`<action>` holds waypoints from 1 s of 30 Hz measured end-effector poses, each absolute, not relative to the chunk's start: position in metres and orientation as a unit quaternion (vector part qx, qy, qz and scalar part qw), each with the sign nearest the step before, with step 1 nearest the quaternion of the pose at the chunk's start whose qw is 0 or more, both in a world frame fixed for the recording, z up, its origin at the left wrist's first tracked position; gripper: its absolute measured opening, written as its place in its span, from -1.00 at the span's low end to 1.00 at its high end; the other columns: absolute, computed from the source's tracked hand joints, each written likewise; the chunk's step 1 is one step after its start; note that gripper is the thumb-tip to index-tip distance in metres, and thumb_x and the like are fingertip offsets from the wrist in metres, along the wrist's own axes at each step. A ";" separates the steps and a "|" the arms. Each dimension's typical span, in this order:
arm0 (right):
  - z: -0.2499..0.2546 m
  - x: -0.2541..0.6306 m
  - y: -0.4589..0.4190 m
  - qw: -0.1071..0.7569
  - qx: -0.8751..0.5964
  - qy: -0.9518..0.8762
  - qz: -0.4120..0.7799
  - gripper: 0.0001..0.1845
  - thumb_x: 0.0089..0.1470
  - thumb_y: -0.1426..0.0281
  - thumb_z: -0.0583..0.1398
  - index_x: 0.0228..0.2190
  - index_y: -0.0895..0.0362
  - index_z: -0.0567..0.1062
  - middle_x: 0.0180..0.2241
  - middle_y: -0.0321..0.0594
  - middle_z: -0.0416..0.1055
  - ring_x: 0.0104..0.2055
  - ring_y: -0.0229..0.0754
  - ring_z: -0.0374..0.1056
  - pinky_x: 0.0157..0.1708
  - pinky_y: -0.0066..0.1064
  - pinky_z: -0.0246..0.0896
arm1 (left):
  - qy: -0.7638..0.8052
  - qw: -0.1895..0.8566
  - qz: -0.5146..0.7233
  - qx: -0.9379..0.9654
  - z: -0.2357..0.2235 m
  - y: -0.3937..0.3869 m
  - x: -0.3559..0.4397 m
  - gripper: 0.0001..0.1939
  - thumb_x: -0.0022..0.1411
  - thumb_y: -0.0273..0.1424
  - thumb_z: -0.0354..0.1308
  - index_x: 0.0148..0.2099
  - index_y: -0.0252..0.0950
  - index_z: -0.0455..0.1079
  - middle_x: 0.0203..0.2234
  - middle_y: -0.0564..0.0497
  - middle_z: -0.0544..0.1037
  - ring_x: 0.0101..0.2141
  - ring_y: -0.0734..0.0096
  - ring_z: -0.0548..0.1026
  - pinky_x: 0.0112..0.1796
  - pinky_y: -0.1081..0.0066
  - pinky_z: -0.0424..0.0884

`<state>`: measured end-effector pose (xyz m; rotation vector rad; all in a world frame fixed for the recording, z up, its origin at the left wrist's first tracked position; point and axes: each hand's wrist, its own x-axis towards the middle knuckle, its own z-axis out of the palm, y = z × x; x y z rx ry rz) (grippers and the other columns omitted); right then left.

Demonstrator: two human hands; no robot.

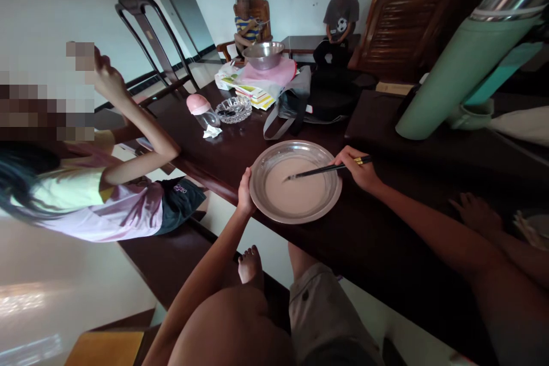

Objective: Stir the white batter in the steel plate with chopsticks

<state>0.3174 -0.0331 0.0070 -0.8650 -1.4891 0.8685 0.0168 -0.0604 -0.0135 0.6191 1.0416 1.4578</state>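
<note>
A round metal plate (257, 203) holding pale, milky liquid rests at the near edge of a dark wooden table (369, 240). My left hand (245, 191) grips the plate's left rim, fingers closed on it. My right hand (358, 166) is closed on a pair of black chopsticks (319, 171) whose tips dip into the liquid near the plate's middle. My bare knees and foot show below the table edge.
A person sits at the left with an arm raised. Farther back on the table lie a pink-lidded bottle (201, 111), a glass ashtray (234, 108), books, a metal bowl (263, 54) and a grey bag (291, 103). A green flask (467, 57) stands at the right. Another person's hand (474, 211) rests at the right; two people sit at the back.
</note>
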 end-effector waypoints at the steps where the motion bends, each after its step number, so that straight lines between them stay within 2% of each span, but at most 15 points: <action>1: 0.007 0.317 -0.033 0.583 -0.371 -0.624 0.364 -0.53 0.14 0.00 0.22 -0.61 0.06 0.49 -0.57 -0.28 0.46 -0.46 -0.17 0.44 -0.31 -0.26 0.35 | 0.445 0.582 0.625 0.269 -0.014 -0.060 0.017 -0.46 0.01 0.02 0.35 -0.12 -0.30 0.54 -0.27 -0.08 0.67 -0.06 -0.02 0.59 -0.07 0.20 0.52; 5: 0.008 0.316 -0.033 0.590 -0.365 -0.610 0.383 -0.49 0.14 -0.02 0.21 -0.65 0.06 0.46 -0.60 -0.29 0.42 -0.51 -0.18 0.41 -0.37 -0.28 0.33 | 0.442 0.585 0.626 0.265 -0.015 -0.060 0.016 -0.45 -0.01 0.02 0.36 -0.12 -0.31 0.54 -0.25 -0.09 0.67 -0.06 -0.02 0.59 -0.08 0.20 0.52; 8: 0.008 0.315 -0.033 0.561 -0.364 -0.635 0.387 -0.52 0.11 -0.04 0.23 -0.60 0.06 0.51 -0.55 -0.27 0.47 -0.47 -0.18 0.43 -0.31 -0.26 0.35 | 0.442 0.584 0.630 0.260 -0.017 -0.059 0.016 -0.45 0.02 0.01 0.35 -0.09 -0.31 0.53 -0.25 -0.09 0.67 -0.06 0.01 0.59 -0.08 0.21 0.52; 13: 0.007 0.318 -0.032 0.609 -0.365 -0.597 0.374 -0.48 0.12 -0.04 0.23 -0.65 0.06 0.45 -0.61 -0.30 0.42 -0.52 -0.19 0.39 -0.39 -0.29 0.30 | 0.441 0.587 0.625 0.263 -0.016 -0.059 0.016 -0.46 0.02 0.02 0.34 -0.12 -0.31 0.52 -0.26 -0.09 0.66 -0.06 0.00 0.59 -0.08 0.20 0.52; 18: 0.008 0.318 -0.034 0.555 -0.365 -0.642 0.382 -0.53 0.11 -0.04 0.24 -0.58 0.06 0.53 -0.53 -0.25 0.51 -0.43 -0.16 0.45 -0.29 -0.26 0.35 | 0.447 0.586 0.622 0.265 -0.015 -0.059 0.017 -0.47 0.02 0.03 0.34 -0.14 -0.30 0.53 -0.26 -0.09 0.66 -0.07 -0.03 0.59 -0.09 0.19 0.53; 22: 0.010 0.319 -0.034 0.602 -0.370 -0.604 0.368 -0.49 0.12 -0.02 0.23 -0.65 0.06 0.46 -0.60 -0.29 0.44 -0.50 -0.19 0.39 -0.37 -0.29 0.31 | 0.446 0.585 0.620 0.273 -0.014 -0.060 0.017 -0.48 0.06 0.03 0.31 -0.11 -0.28 0.52 -0.25 -0.08 0.66 -0.08 -0.02 0.60 -0.10 0.18 0.54; 27: 0.009 0.318 -0.035 0.554 -0.359 -0.647 0.381 -0.53 0.13 -0.01 0.23 -0.60 0.06 0.52 -0.54 -0.26 0.49 -0.47 -0.18 0.42 -0.33 -0.28 0.34 | 0.450 0.589 0.613 0.274 -0.013 -0.061 0.017 -0.46 0.05 0.04 0.31 -0.10 -0.29 0.52 -0.28 -0.08 0.66 -0.09 -0.02 0.60 -0.12 0.17 0.54; 30: 0.007 0.320 -0.032 0.587 -0.362 -0.621 0.372 -0.53 0.14 0.02 0.24 -0.62 0.07 0.50 -0.57 -0.29 0.46 -0.48 -0.20 0.41 -0.35 -0.31 0.31 | 0.453 0.585 0.616 0.270 -0.013 -0.060 0.018 -0.45 0.03 0.05 0.32 -0.11 -0.29 0.51 -0.30 -0.08 0.66 -0.09 -0.03 0.60 -0.12 0.17 0.54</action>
